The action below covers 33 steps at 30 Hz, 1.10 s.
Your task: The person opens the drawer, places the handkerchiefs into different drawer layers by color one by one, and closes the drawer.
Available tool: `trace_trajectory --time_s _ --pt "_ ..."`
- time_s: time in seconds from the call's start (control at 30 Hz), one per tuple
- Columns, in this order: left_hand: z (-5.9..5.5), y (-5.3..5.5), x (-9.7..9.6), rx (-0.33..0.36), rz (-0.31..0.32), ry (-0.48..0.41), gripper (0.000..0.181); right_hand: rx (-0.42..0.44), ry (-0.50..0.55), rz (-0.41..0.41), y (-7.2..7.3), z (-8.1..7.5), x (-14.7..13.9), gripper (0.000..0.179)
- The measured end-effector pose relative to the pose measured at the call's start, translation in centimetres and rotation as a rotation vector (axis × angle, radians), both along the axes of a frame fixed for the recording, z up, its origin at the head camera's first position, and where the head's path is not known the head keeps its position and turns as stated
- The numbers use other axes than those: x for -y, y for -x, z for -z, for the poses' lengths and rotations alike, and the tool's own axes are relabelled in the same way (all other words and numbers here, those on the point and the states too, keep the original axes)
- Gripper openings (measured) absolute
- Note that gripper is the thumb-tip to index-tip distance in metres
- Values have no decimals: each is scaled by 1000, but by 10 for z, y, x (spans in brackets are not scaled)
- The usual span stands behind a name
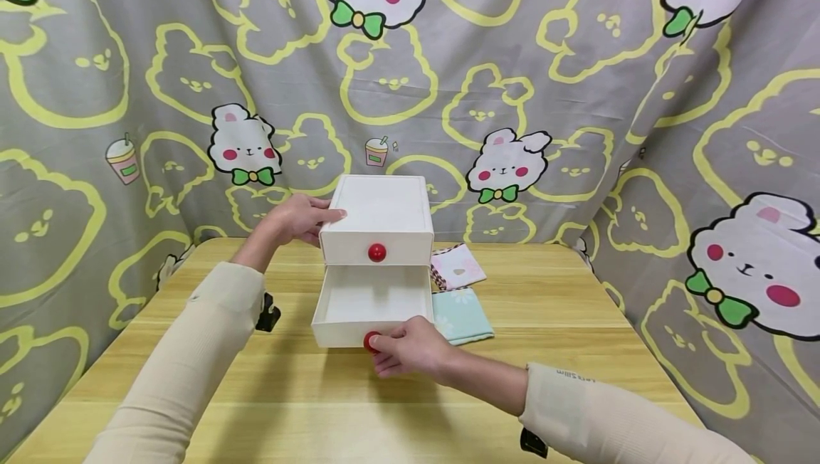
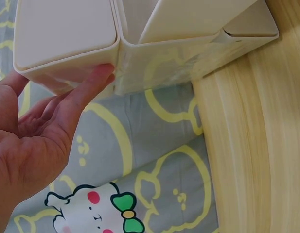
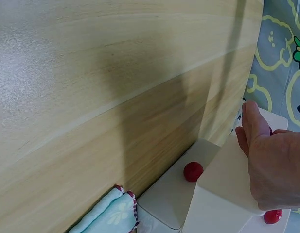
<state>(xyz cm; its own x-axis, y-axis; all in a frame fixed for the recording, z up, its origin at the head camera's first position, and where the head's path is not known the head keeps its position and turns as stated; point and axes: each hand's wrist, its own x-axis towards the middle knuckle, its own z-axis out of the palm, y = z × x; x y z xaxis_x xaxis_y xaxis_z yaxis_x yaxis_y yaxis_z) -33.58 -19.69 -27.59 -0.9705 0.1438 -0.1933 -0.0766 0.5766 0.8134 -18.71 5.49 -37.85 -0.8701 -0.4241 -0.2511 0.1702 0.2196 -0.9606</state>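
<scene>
A white drawer unit [image 1: 378,201] with red knobs stands on the table. Its top drawer is closed, with a red knob [image 1: 377,252] on the front. Below it, a drawer [image 1: 346,334] is pulled out, and nothing lies on the visible part of its floor. My right hand [image 1: 413,347] pinches this drawer's red knob between thumb and fingers. My left hand [image 1: 297,218] holds the unit's upper left side, thumb over the top edge; in the left wrist view its fingers [image 2: 94,85] reach along the side wall. The right wrist view shows a lower closed drawer with a red knob [image 3: 193,171].
Right of the unit lie a folded pink-and-white cloth [image 1: 461,267] with a checked edge and, nearer, a folded light blue-green flowered cloth [image 1: 464,314]. The wooden table [image 1: 551,350] is bordered by a grey curtain [image 1: 442,101] with yellow outlines and white cartoon animals.
</scene>
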Motion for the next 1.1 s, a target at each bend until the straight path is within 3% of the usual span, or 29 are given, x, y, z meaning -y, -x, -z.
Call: trace_trajectory --time_s 0.23,0.4,0.6,0.8,0.97,1.1 --pt "1 1 1 1 7 -3 68 4 -33 -28 0 -1 -1 28" --pt "1 0 1 7 2 -2 69 4 -126 -137 3 -10 -8 32" --pt "0 0 1 3 -2 5 69 19 -245 -293 11 -32 -18 41" --pt "0 1 0 5 -3 1 70 -22 -297 -373 27 -64 -30 38" --pt "1 2 0 10 -3 -1 70 -60 -260 -369 46 -85 -44 38" --pt "2 3 0 11 -10 -6 72 -88 -232 -299 63 -96 -58 40"
